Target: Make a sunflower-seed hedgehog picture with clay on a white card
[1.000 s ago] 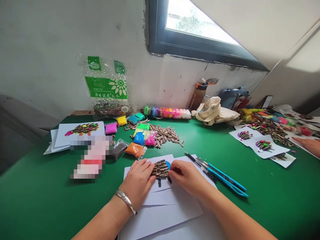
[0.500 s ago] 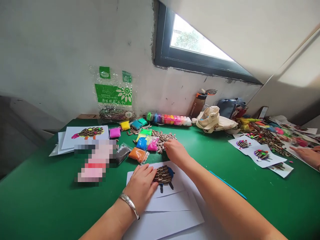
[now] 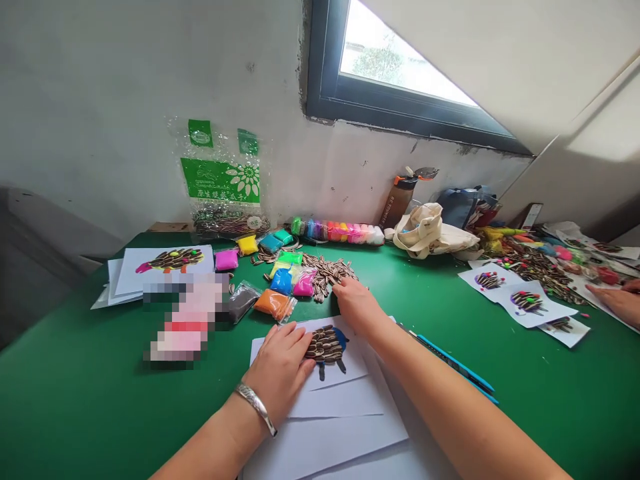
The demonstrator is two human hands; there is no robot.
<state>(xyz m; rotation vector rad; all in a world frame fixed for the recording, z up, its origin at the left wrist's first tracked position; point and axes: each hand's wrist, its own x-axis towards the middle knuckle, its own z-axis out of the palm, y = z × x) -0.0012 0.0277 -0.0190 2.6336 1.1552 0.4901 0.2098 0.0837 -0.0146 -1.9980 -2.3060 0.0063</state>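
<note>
My left hand (image 3: 284, 360), with a silver bracelet on its wrist, lies flat on the white paper (image 3: 340, 400), fingers stretched out. Its fingertips touch the left edge of an animal picture (image 3: 325, 345), whose body is covered in striped sunflower seeds, with a blue head and dark legs. Farther out, my right hand (image 3: 356, 305) is at the near side of the loose sunflower seeds (image 3: 334, 270). Its fingers are curled together in a pinch, and the fingertips are hidden, so what they hold cannot be made out.
Colored clay packets (image 3: 273, 303) lie left of the seeds. A finished seed picture (image 3: 175, 260) rests on papers at left. A blue cutter (image 3: 455, 360) lies partly behind my right forearm. A bottle (image 3: 397, 200) and cloth bag (image 3: 425, 230) stand behind. Another person's hand (image 3: 617, 303) is at right.
My right hand has moved from the seed picture out to the loose seeds, then drawn slightly back toward me. My left hand stays on the paper. The view has shifted slightly.
</note>
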